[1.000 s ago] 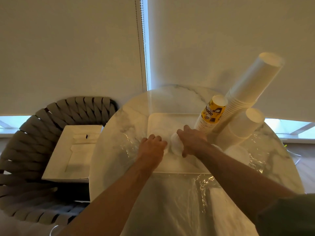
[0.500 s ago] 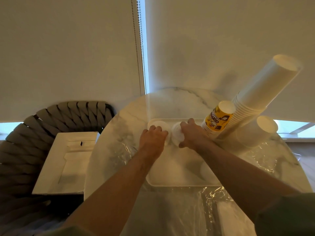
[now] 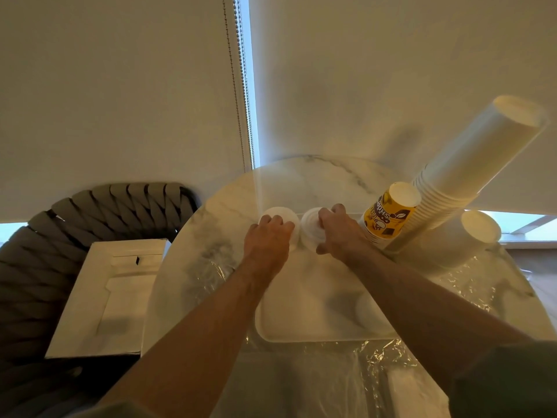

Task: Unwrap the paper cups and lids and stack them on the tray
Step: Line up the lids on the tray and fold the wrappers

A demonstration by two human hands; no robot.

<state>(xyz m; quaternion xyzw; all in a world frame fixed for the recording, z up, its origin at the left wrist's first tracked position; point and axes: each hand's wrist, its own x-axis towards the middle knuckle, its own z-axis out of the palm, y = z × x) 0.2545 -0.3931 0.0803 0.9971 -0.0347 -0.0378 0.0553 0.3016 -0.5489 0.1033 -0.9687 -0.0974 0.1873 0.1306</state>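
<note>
Both hands have slid to the tray's (image 3: 301, 334) far edge, the left hand (image 3: 268, 236) curled on one white lid stack (image 3: 278, 214), the right hand (image 3: 339, 233) gripping another (image 3: 310, 224) just beside it, near the upside-down cups (image 3: 388, 215).

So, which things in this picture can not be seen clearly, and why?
- Head view: the left hand covers most of one stack of lids; its count is hidden.
- The right hand covers part of the other lid stack.
- The yellow cup print is too small and upside down.
- The tray is blurred and partly behind both arms.
</note>
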